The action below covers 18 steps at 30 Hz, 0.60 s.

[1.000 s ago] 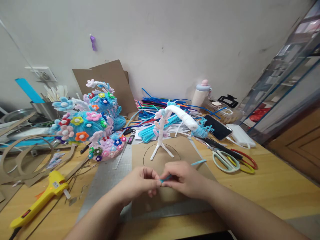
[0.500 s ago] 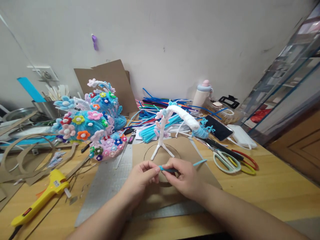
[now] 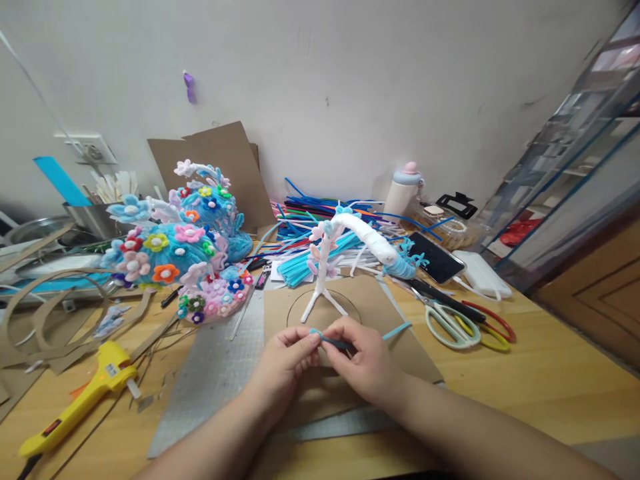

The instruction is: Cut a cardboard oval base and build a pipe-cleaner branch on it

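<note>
Blue pipe cleaner (image 3: 331, 341): I held it over the cardboard sheet (image 3: 373, 297), left hand (image 3: 286, 351) pinching its tip, right hand (image 3: 366, 351) its length, both nearly closed, presumably for fine control. White forked stem (image 3: 323, 267): rested beyond, probably to leave working room.

Glue gun (image 3: 83, 404) (yellow) on wooden table (image 3: 545, 377)

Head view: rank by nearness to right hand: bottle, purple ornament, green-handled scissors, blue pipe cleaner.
1. Blue pipe cleaner: in the right hand.
2. Green-handled scissors: to its right.
3. Bottle: farther back.
4. Purple ornament: high up, left.
</note>
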Available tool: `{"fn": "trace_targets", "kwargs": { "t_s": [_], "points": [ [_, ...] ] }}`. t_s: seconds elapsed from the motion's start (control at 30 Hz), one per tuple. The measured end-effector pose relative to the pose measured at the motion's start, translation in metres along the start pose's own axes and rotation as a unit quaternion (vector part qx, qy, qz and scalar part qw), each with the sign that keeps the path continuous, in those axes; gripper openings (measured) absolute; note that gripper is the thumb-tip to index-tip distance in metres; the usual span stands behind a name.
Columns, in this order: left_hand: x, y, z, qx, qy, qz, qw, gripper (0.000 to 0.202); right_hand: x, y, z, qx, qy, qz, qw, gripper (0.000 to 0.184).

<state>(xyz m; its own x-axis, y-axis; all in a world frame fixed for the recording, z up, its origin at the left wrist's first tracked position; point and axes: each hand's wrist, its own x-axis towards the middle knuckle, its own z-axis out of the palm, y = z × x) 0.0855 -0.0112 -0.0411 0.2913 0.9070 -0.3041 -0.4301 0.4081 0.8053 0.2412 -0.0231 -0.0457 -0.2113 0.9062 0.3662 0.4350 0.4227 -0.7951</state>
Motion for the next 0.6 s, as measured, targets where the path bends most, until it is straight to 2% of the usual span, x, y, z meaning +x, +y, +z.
{"fn": "trace_targets", "kwargs": {
  "t_s": [0.13,0.27,0.33,0.43,0.6],
  "points": [
    [0.001,0.002,-0.001,-0.017,-0.008,-0.002,1.0,0.026,0.003,-0.002,-0.006,-0.071,-0.029,-0.073,0.994,0.012],
    [0.0,0.002,-0.001,0.015,-0.013,0.004,1.0,0.027,0.006,-0.001,-0.014,-0.136,-0.034,-0.149,0.979,0.015],
    [0.0,0.003,-0.001,0.033,-0.02,0.01,0.999,0.029,0.007,-0.001,-0.016,-0.137,-0.037,-0.15,0.978,0.014],
    [0.0,0.004,-0.001,0.069,-0.021,0.016,0.997,0.033,0.007,0.0,-0.017,-0.097,-0.046,-0.11,0.988,0.007],
    [0.0,0.004,-0.003,0.129,-0.025,0.032,0.991,0.033,0.007,-0.001,-0.017,-0.047,-0.063,-0.09,0.993,0.012]
  ]
}}
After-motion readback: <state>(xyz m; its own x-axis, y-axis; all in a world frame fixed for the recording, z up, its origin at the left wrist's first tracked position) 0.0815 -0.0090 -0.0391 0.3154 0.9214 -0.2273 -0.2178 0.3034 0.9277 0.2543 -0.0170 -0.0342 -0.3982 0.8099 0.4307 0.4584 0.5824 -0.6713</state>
